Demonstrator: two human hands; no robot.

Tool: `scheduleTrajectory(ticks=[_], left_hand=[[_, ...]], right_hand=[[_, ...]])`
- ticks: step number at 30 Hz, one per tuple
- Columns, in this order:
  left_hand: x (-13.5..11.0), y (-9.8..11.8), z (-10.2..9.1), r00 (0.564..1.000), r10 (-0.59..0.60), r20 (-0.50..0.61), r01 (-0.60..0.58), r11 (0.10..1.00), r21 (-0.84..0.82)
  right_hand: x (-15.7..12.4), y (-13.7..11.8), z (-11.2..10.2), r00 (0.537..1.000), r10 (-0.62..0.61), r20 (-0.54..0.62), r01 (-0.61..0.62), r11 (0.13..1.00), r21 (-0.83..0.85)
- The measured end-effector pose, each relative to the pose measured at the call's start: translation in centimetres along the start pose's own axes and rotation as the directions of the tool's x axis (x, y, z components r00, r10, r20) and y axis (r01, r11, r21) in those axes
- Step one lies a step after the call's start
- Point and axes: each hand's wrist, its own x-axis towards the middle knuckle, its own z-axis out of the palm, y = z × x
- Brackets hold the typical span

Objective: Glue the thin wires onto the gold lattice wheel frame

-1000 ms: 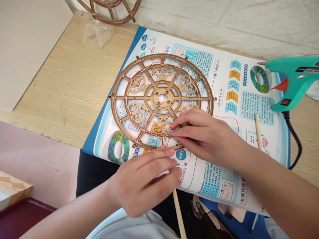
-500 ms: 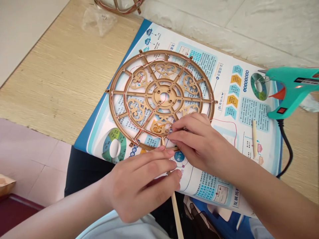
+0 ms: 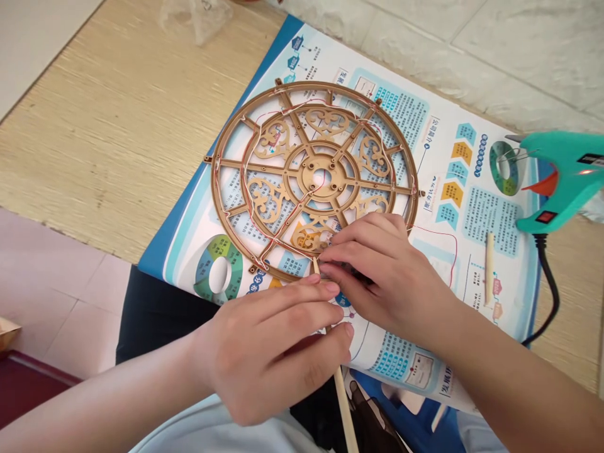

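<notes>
Where the frame (image 3: 306, 182) lies flat on the sheet (image 3: 476, 207), its near rim sits just ahead of both hands, which looks like a placement chosen to bring that edge within easy reach. Round openwork disc, gold-brown, thin red wire (image 3: 443, 236) strung along its rings and trailing off to the right. Left hand (image 3: 274, 352) is closed over a stick (image 3: 346, 412), fingers folded across it; the stick runs from below the lap edge up to the near rim, tip touching the frame. Grip reads as a brace, pinning the stick so its tip stays put against the rim. Right hand (image 3: 382, 277) has its fingertips drawn together in a pinch right at that junction; what lies between them is too small to tell. Sheet probably serves as a guard for the tabletop (image 3: 117, 126), since it covers the whole working patch and overhangs the near edge. Glue gun (image 3: 566, 170) stands well apart at the right, propped with its nozzle over the sheet, red lamp lit; likely parked there so the hot tip stays off the hands and wood. Spare short stick (image 3: 489, 264) lies near the gun, on the sheet.
</notes>
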Motion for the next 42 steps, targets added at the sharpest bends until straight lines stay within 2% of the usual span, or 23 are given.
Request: scheduleTrajectory(ticks=[5, 9, 15, 18, 21, 23, 25, 29, 33, 37, 42], left_hand=[[0.2, 0.3, 0.2, 0.996, -0.069, -0.049, 0.069, 0.997, -0.019], [1.1, 0.6, -0.4, 0.995, -0.104, 0.001, 0.104, 0.993, -0.051], [0.7, 0.6, 0.1, 0.993, -0.074, -0.094, 0.077, 0.996, 0.037], [0.9, 0.3, -0.6, 0.997, -0.066, -0.034, 0.066, 0.998, 0.006], [1.5, -0.6, -2.3, 0.985, -0.173, 0.022, 0.174, 0.984, -0.038], [2.1, -1.5, -3.2, 0.974, -0.227, 0.022, 0.226, 0.972, 0.061], [2.5, -2.3, -3.6, 0.970, -0.238, 0.052, 0.223, 0.953, 0.203], [3.2, -3.1, -3.1, 0.947, -0.279, 0.158, 0.223, 0.927, 0.301], [3.6, -3.1, -2.6, 0.952, -0.260, 0.158, 0.195, 0.921, 0.338], [3.8, -3.3, -3.1, 0.950, -0.241, 0.200, 0.166, 0.929, 0.329], [4.1, -3.3, -3.6, 0.960, -0.157, 0.233, 0.077, 0.944, 0.321]], right_hand=[[0.0, 0.0, -0.5, 0.994, -0.108, 0.001, 0.108, 0.994, -0.024], [-0.2, -0.3, -0.8, 0.975, -0.223, -0.015, 0.223, 0.964, 0.146], [-0.4, -0.4, -0.3, 0.979, -0.203, -0.027, 0.204, 0.957, 0.207], [-0.4, -0.6, 0.0, 0.976, -0.216, -0.035, 0.219, 0.961, 0.169], [-0.3, -0.9, 0.1, 0.974, -0.224, -0.041, 0.227, 0.969, 0.099], [-0.2, -1.1, 0.2, 0.973, -0.225, -0.043, 0.227, 0.972, 0.065], [-0.2, -1.1, 0.3, 0.972, -0.228, -0.055, 0.231, 0.972, 0.047], [-0.2, -1.2, 0.3, 0.972, -0.224, -0.067, 0.228, 0.972, 0.057], [-0.2, -1.3, 0.2, 0.978, -0.186, -0.092, 0.195, 0.976, 0.094], [-0.5, -1.2, 0.2, 0.982, -0.173, -0.082, 0.180, 0.979, 0.096], [-0.7, -1.0, 0.4, 0.982, -0.180, -0.064, 0.184, 0.981, 0.058]])
